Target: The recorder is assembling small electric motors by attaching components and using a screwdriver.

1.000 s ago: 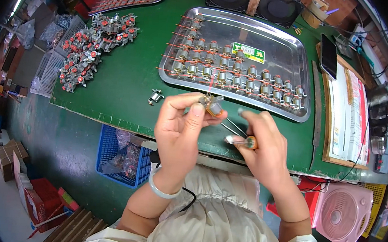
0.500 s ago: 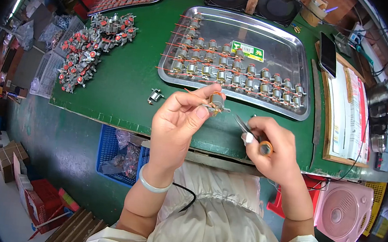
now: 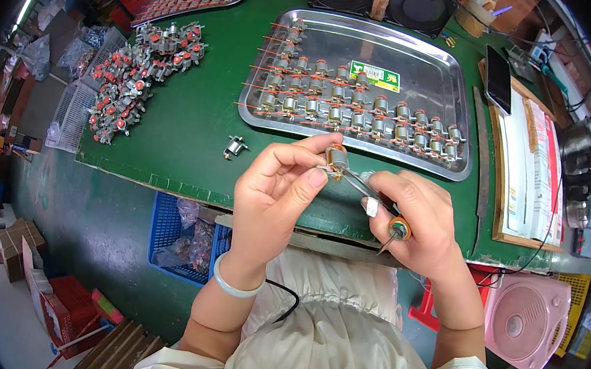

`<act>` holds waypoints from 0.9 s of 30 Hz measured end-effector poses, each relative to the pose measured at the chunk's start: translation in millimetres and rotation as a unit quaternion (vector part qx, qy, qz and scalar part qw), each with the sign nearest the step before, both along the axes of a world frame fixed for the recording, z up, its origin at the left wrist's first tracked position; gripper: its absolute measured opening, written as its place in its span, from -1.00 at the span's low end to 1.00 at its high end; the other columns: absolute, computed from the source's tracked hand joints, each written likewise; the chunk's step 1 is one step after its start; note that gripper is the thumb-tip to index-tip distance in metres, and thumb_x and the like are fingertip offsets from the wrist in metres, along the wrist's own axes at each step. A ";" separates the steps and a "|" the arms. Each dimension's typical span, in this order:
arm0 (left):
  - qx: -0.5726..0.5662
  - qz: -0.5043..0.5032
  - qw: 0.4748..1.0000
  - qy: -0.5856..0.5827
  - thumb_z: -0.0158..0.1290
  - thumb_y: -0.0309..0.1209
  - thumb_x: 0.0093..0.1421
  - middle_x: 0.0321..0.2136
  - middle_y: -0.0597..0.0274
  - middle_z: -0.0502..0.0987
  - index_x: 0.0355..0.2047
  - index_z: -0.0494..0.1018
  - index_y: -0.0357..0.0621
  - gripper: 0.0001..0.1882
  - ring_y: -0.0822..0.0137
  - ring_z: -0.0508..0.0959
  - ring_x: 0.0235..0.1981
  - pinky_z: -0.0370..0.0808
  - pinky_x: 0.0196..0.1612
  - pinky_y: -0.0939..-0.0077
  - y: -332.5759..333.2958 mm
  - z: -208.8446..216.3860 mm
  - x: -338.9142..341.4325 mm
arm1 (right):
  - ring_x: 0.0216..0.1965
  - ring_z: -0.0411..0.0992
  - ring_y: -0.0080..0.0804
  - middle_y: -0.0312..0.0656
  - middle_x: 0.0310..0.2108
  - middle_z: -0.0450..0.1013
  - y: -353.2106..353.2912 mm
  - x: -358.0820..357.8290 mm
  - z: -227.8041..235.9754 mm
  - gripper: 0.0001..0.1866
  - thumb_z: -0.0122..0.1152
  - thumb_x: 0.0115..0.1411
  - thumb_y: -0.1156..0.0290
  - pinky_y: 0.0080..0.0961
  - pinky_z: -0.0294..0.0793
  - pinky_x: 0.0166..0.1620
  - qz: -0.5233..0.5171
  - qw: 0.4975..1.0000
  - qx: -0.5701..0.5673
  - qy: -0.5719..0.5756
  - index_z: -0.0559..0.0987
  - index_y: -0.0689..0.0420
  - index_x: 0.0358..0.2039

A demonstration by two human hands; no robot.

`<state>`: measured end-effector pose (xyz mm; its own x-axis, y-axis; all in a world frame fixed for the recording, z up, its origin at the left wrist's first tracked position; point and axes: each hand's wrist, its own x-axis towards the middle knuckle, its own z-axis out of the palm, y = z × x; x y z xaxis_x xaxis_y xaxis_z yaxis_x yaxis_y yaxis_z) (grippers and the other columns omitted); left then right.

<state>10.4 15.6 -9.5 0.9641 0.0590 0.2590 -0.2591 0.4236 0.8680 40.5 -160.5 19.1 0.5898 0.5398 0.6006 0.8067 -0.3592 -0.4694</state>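
My left hand (image 3: 277,190) pinches a small metal motor (image 3: 337,159) with copper-coloured parts, held up over the green mat's front edge. My right hand (image 3: 420,221) grips a thin soldering tool (image 3: 379,203) with an orange-ringed handle; its tip touches the motor. Just beyond the hands a steel tray (image 3: 430,83) holds rows of similar motors with red wires. One loose motor (image 3: 234,147) lies on the green mat (image 3: 188,117) left of my left hand.
A heap of red-capped motors (image 3: 135,73) lies at the mat's left. Two black fans (image 3: 384,1) stand at the back, a phone (image 3: 499,79) and printed papers (image 3: 532,164) at right. A blue crate (image 3: 183,238) sits under the bench, a pink fan (image 3: 531,321) at lower right.
Both hands rose and moved slightly away from my body. The left hand turned the motor upward, and the tool tip came to rest against it.
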 end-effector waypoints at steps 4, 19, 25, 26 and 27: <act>0.017 -0.008 1.000 -0.016 -0.04 -0.63 0.10 -0.06 -0.13 0.34 -0.31 0.31 -0.28 -0.87 0.28 0.39 -0.07 0.32 -0.03 0.44 0.1 -1.5 0.8 | -0.64 0.34 -0.29 -0.17 -0.62 0.32 -1.5 -1.1 4.0 -0.68 0.15 -0.25 0.64 -0.42 0.31 -0.58 0.019 0.999 -0.015 0.022 0.43 0.21 -0.37; 0.073 -0.006 0.992 -0.102 0.05 -0.67 0.00 -0.07 -0.22 0.32 -0.32 0.24 -0.24 -0.74 0.07 0.41 -0.07 0.38 -0.04 0.29 -0.5 -13.1 7.7 | -0.55 0.28 -0.71 -0.33 -0.54 0.36 -11.6 -11.6 2.8 -0.78 0.07 0.10 0.48 -0.74 0.25 -0.51 0.095 0.786 0.187 0.582 0.43 0.34 -0.26; 0.034 0.010 0.994 -0.106 0.03 -0.71 0.00 -0.05 -0.15 0.30 -0.21 0.22 -0.25 -0.66 0.22 0.38 -0.06 0.33 0.00 0.38 1.6 -12.2 9.9 | -0.56 0.34 -0.21 -0.12 -0.51 0.35 -7.7 -7.0 -11.4 -0.78 0.20 -0.13 0.53 -0.40 0.36 -0.48 0.007 0.985 -0.087 0.149 0.47 0.19 -0.39; 0.038 0.014 0.994 -0.102 0.02 -0.71 0.00 -0.04 -0.15 0.30 -0.20 0.22 -0.25 -0.65 0.23 0.38 -0.06 0.33 0.00 0.39 1.2 -12.7 10.5 | -0.55 0.35 -0.23 -0.14 -0.50 0.33 -6.7 -6.2 -18.1 -0.78 0.21 -0.15 0.52 -0.37 0.35 -0.49 -0.024 0.983 -0.150 0.107 0.47 0.19 -0.40; 0.042 0.017 0.994 -0.099 0.02 -0.72 0.00 -0.04 -0.15 0.30 -0.19 0.21 -0.25 -0.65 0.23 0.38 -0.06 0.34 0.00 0.40 0.6 -13.2 11.2 | -0.54 0.37 -0.24 -0.16 -0.48 0.32 -6.0 -5.6 -21.4 -0.78 0.22 -0.16 0.51 -0.35 0.34 -0.50 -0.055 0.974 -0.212 0.065 0.46 0.19 -0.42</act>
<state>21.6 16.2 -22.7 0.8915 0.0613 0.4488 -0.4414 0.3405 0.8302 34.9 -166.5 -2.3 0.7141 0.6522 0.2544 0.6962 -0.6240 -0.3548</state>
